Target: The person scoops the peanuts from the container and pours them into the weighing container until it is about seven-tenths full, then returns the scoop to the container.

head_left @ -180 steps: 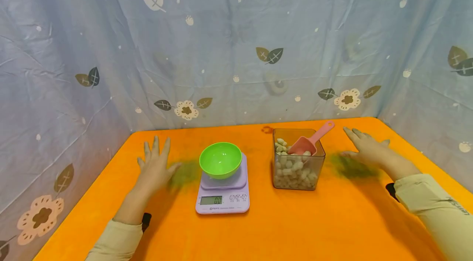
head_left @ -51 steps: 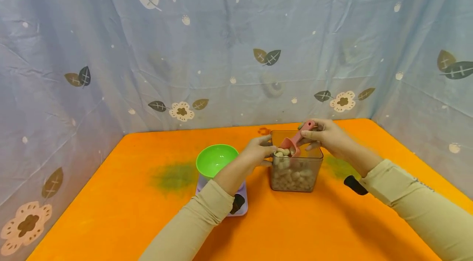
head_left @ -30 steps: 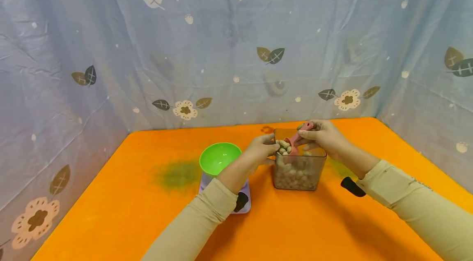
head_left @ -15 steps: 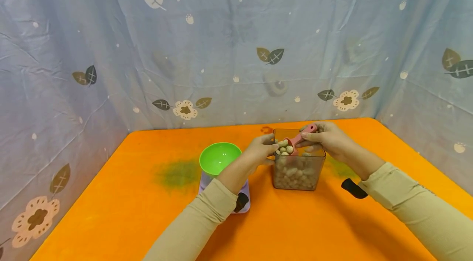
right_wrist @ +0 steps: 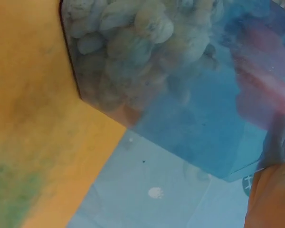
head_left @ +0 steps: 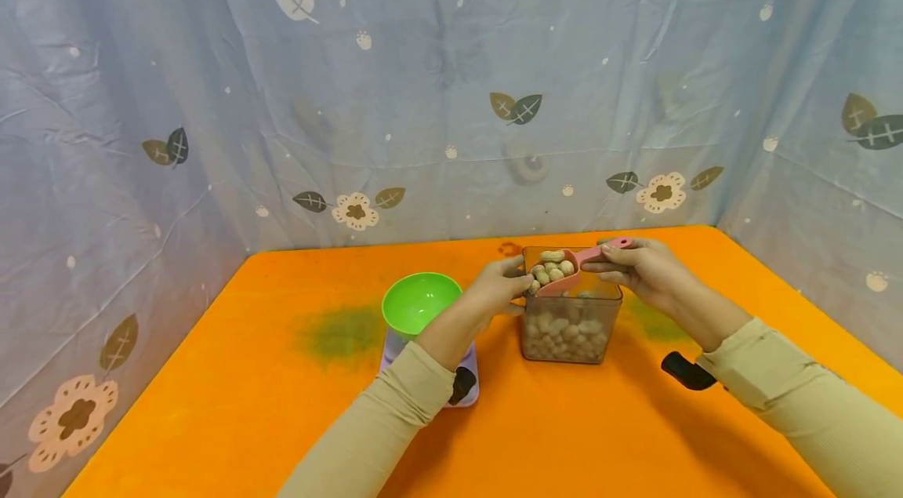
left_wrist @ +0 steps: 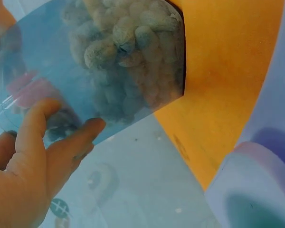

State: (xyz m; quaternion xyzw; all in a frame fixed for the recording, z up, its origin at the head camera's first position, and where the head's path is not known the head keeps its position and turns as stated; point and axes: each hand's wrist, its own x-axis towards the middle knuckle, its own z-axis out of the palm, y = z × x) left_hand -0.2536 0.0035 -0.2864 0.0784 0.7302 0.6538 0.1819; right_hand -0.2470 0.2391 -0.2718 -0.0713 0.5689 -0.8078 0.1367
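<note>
Nearest: pale sleeves (head_left: 384, 416), cut off at the frame edges; black wrist pieces (head_left: 687, 371) at cuffs, too dark to make out. Beyond left cuff, lilac scale (head_left: 390, 349), largely hidden by the arm; cut off too in left wrist view. On scale, green bowl (head_left: 418, 302), lower right side hidden. To the right, clear box (head_left: 564, 337) part-full of peanuts (head_left: 560, 328). Left hand (head_left: 490, 290) at its left wall, fingers spread and touching, holding nothing. Over box mouth, scoop (head_left: 560, 286), heaped with peanuts. Handle pinched in right hand (head_left: 649, 270), far fingers hard to see; mostly out of right wrist view. Through box walls in both wrist views, scoop only a pink blur. Underneath, orange counter (head_left: 564, 435), blurred green patches (head_left: 342, 332) either side. Farthest, blue-grey curtain (head_left: 423, 121) on three sides, leaf and flower print, creased, top cut off.
</note>
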